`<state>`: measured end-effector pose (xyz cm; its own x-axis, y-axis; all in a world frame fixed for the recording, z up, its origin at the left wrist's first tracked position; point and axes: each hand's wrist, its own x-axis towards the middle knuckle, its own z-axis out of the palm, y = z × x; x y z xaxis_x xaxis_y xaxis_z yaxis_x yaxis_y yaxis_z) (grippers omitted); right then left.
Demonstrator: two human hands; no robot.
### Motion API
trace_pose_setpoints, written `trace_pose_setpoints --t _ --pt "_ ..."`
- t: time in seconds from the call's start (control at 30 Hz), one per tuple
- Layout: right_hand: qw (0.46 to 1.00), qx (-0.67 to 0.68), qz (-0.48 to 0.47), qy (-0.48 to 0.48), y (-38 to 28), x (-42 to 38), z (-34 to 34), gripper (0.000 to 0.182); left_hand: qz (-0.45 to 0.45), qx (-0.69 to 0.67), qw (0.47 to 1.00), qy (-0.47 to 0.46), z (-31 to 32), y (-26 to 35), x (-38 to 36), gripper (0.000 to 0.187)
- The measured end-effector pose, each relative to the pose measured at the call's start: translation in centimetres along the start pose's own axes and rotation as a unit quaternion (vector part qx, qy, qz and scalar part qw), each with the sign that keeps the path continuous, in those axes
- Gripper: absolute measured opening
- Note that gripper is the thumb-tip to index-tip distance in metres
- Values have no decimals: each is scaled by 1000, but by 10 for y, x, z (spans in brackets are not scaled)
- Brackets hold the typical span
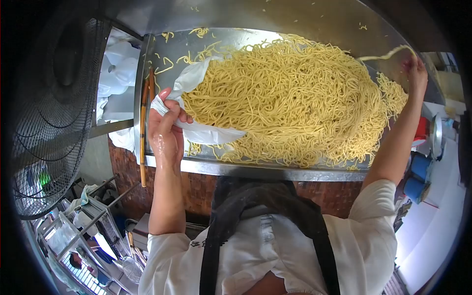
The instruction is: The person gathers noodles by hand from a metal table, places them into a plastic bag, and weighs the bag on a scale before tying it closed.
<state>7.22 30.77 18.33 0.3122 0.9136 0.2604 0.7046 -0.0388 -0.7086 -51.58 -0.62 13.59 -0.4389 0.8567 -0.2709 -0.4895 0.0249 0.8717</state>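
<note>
A large heap of yellow noodles [295, 98] covers most of the metal tray [236, 169]. At its left end, my left hand [168, 115] is closed on the edge of a white cloth [194, 76], which runs partly under the noodles. My right hand [415, 69] is raised at the far right, its fingers closed on the end of a pale twisted strip [386, 56] that stretches left to the heap. Whether the strip is cloth or noodles is unclear. Long wooden sticks [143, 132] lie along the tray's left edge, beside my left hand.
A large wire fan guard [49, 113] stands at the left, with white plastic containers [118, 69] behind it. Metal racks [73, 236] with tools are at the lower left. Blue rolls [418, 177] and a red object [421, 130] are beyond my right arm.
</note>
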Motion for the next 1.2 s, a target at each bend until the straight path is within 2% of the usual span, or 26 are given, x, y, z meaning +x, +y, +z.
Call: trace_pose_setpoints --t 0.03,0.07,0.17,0.2,0.23,0.27,0.3,0.37,0.4,0.47,0.6,0.67,0.77,0.87,1.0,1.07,1.1,1.17,1.2 --pt "963 -236 -110 74 43 18 -11 40 0 -1 1000 0 -1 -1 0 40" --pt "854 -453 -213 142 71 25 -12 43 1 -3 1000 0 -2 -3 -1 40" --pt "882 -404 -134 203 42 -24 43 50 4 -8 1000 2 -7 -5 -3 40" --pt "919 -328 -151 158 16 -56 79 43 5 -5 1000 5 -8 -6 -3 41" --pt "967 -176 -182 35 -21 -111 122 36 5 -2 1000 7 -8 -7 -4 41" --pt "976 -34 -186 -108 -64 -170 163 31 5 1 1000 7 -8 -8 -4 41" --pt "947 65 -211 -233 -104 -227 196 27 7 6 1000 7 -7 -8 -4 42" --pt "827 98 -397 -386 -160 -302 254 19 10 14 1000 6 -7 -9 -5 42" --pt "839 95 -379 -378 -185 -333 269 11 10 12 1000 6 -5 -9 -6 42" --pt "859 68 -402 -309 -198 -370 312 15 13 7 1000 5 1 -7 -8 42" --pt "859 48 -396 -322 -195 -377 335 14 20 16 1000 -1 2 -9 -12 41" --pt "855 67 -376 -351 -197 -368 315 15 22 18 1000 -5 -5 -14 -14 41" --pt "815 205 -249 -481 -202 -350 277 17 12 22 1000 -4 -4 -22 -13 40" --pt "777 255 -150 -556 -208 -310 226 19 5 34 999 4 7 -21 -13 42" --pt "792 424 30 -438 -185 -250 149 18 11 33 999 2 4 -21 -11 40" --pt "760 516 -99 -383 -170 -207 106 17 11 31 999 3 1 -21 -10 40" --pt "803 506 -92 -302 -164 -187 79 14 12 34 999 4 0 -21 -10 40" --pt "811 474 -125 -320 -147 -129 20 5 12 39 999 8 -1 -21 -10 40" --pt "848 436 -135 -270 -131 -99 -8 7 12 42 999 11 -1 -21 -10 40"
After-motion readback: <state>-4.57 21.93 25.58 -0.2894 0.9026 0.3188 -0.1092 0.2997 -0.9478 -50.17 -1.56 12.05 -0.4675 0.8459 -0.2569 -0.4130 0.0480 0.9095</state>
